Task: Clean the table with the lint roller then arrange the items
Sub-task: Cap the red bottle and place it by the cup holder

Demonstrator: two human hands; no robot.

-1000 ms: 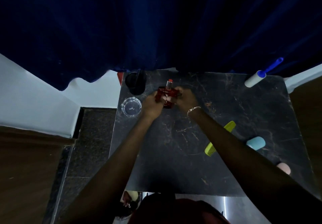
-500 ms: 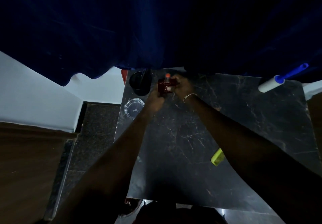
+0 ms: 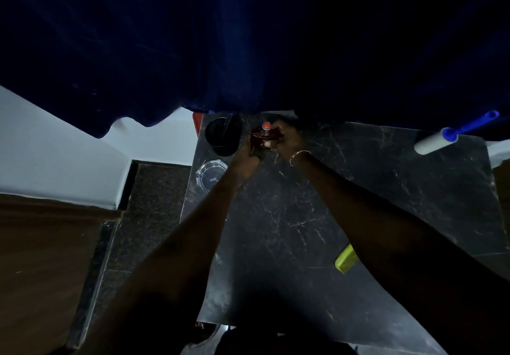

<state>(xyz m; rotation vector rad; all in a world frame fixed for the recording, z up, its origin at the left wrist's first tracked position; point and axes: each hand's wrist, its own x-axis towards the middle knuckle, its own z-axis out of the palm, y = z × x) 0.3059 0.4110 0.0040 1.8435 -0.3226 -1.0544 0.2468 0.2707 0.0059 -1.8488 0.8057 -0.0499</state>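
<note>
At the far left of the table (image 3: 303,244), we hold a small red bottle (image 3: 263,140) with both hands. Our left hand (image 3: 249,151) wraps its near side, and our right hand (image 3: 288,140) grips its far side, so each grip is clenched on the bottle. We cannot tell if the bottle touches the table yet.

We think the cleaning is done and we are now arranging the items. Next we need to set the bottle down standing up and let go softly, so it does not tip.

Just beside the bottle stands a black cup (image 3: 223,136), so we must not bump it. A clear glass dish (image 3: 211,175) sits near our left arm. A yellow-green comb (image 3: 346,259) lies close to us, partly under our right arm. The lint roller (image 3: 438,140) rests well apart, at the far right corner. A dark blue curtain (image 3: 220,37) hangs behind the table.
</note>
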